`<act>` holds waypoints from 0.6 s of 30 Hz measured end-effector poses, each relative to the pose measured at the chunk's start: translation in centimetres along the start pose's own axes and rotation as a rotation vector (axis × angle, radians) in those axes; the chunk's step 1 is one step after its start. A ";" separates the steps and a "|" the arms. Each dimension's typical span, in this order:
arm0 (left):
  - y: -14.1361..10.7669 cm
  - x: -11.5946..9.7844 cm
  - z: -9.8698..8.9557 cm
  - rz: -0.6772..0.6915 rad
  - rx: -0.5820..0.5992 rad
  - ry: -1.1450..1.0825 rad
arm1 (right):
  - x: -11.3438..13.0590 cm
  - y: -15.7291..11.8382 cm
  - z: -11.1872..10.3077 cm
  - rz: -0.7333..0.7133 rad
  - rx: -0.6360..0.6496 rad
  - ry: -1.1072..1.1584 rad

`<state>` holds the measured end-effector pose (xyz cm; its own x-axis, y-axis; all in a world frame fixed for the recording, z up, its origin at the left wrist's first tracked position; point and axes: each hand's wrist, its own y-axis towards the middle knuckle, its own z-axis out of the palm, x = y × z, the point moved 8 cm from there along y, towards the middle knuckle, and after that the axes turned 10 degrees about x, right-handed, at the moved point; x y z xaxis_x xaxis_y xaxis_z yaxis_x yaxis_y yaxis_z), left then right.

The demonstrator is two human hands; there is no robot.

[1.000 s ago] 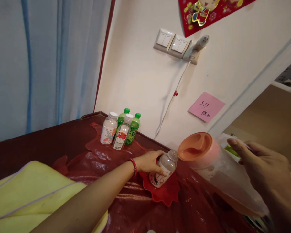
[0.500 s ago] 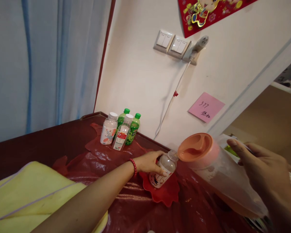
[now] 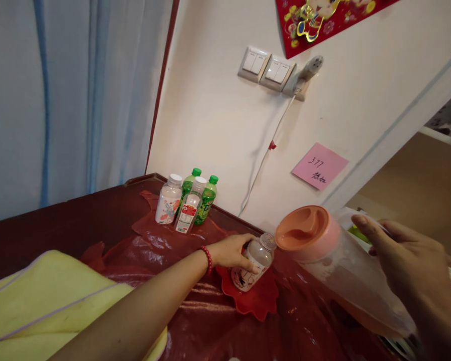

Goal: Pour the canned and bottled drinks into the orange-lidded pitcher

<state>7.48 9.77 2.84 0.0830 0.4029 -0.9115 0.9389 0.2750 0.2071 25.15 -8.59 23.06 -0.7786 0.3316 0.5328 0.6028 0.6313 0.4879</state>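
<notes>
My left hand (image 3: 235,251), with a red bead bracelet on its wrist, is wrapped round a clear uncapped bottle (image 3: 261,254). The bottle leans slightly to the right in a red scalloped dish (image 3: 253,303). My right hand (image 3: 409,260) grips the handle of a translucent pitcher (image 3: 357,281) with an orange lid (image 3: 302,228). Tipped far over to the left, the pitcher has its lid edge at the bottle's mouth. Whether liquid is flowing between them I cannot tell.
Behind my left hand stand a white-capped jar-shaped bottle (image 3: 168,200), a slim clear bottle (image 3: 189,208) and two green-capped bottles (image 3: 206,203). A yellow cloth (image 3: 52,301) lies at the left on the table. A white cord (image 3: 263,160) hangs down the wall from a socket.
</notes>
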 end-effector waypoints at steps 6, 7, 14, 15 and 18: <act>0.0 0.0 -0.1 0.008 -0.009 0.000 | -0.1 0.1 -0.1 0.001 -0.002 -0.002; 0.0 0.1 -0.1 0.007 -0.009 -0.006 | 0.0 0.1 -0.1 0.002 -0.002 -0.001; 0.0 0.3 0.0 0.007 0.002 -0.036 | 0.0 0.1 -0.2 -0.016 -0.018 -0.017; -0.1 0.3 0.0 0.008 0.003 -0.043 | -0.1 0.1 -0.2 -0.023 -0.020 -0.019; -0.1 0.2 0.0 0.008 0.002 -0.045 | -0.2 0.2 -0.2 -0.038 -0.024 -0.026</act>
<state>7.42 9.79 2.62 0.1052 0.3649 -0.9251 0.9388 0.2704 0.2134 25.44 -8.69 23.20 -0.8050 0.3262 0.4956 0.5766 0.6267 0.5241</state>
